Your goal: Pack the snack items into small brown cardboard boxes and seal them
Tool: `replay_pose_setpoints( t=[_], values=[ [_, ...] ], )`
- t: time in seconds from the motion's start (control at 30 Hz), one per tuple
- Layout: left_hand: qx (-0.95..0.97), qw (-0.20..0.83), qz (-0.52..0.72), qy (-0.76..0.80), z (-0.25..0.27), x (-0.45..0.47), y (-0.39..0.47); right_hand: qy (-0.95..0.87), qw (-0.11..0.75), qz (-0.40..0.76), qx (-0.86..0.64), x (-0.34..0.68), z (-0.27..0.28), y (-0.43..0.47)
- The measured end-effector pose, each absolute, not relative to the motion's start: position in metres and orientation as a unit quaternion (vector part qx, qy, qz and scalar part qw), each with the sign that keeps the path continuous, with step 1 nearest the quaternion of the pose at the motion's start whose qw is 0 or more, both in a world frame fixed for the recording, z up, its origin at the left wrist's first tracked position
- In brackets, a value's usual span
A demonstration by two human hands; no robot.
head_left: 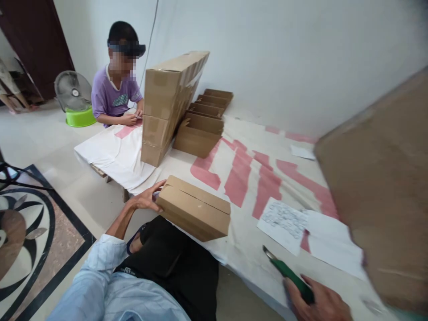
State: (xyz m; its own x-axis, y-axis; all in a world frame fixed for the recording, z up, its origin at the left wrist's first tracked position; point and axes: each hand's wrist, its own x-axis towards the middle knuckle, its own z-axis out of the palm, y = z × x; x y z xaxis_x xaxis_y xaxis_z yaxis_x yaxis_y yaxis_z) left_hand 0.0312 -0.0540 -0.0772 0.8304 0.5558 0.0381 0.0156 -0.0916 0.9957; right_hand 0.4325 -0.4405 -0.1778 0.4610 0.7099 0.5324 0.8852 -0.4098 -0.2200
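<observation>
A closed cardboard box point(195, 207) lies on the cloth-covered table along its near edge, a seam running across its top. My left hand point(149, 198) grips its left end, thumb low and fingers at the top corner. At the lower right, my right hand point(317, 298) is closed around the green handle of a knife point(289, 274). Its short metal tip points away from me, over the cloth. Just beyond the knife lies a paper sheet with dense dark marks point(284, 223), partly beside a plain white sheet point(334, 243).
Taped boxes point(160, 116) are stacked high at the table's left, with several open boxes point(199, 133) in a row behind them. A large cardboard piece point(377, 187) rises at the right. Across the table sits another person point(115, 93); a fan point(73, 89) stands on the floor.
</observation>
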Motion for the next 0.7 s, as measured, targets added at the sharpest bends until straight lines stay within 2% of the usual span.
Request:
replay_pose_setpoints(
  t=[0.07, 0.17, 0.33, 0.5, 0.7],
  values=[
    [0.697, 0.665, 0.188, 0.193, -0.085, 0.028, -0.050, -0.447, 0.270, -0.154, -0.839, 0.419, -0.163, -0.425],
    [0.685, 0.685, 0.167, 0.184, -0.090, 0.027, -0.040, -0.399, 0.373, -0.077, -0.834, 0.391, -0.133, -0.395],
    [0.709, 0.669, 0.151, 0.165, -0.077, 0.032, -0.040, -0.408, 0.514, 0.063, -0.752, 0.333, -0.079, -0.348],
    [0.767, 0.576, 0.201, 0.198, -0.048, 0.041, -0.065, -0.434, 0.541, 0.132, -0.708, 0.308, -0.060, -0.323],
    [0.814, 0.481, 0.294, 0.143, -0.018, 0.064, -0.094, -0.370, 0.551, 0.152, -0.733, 0.324, -0.079, -0.325]
  ],
)
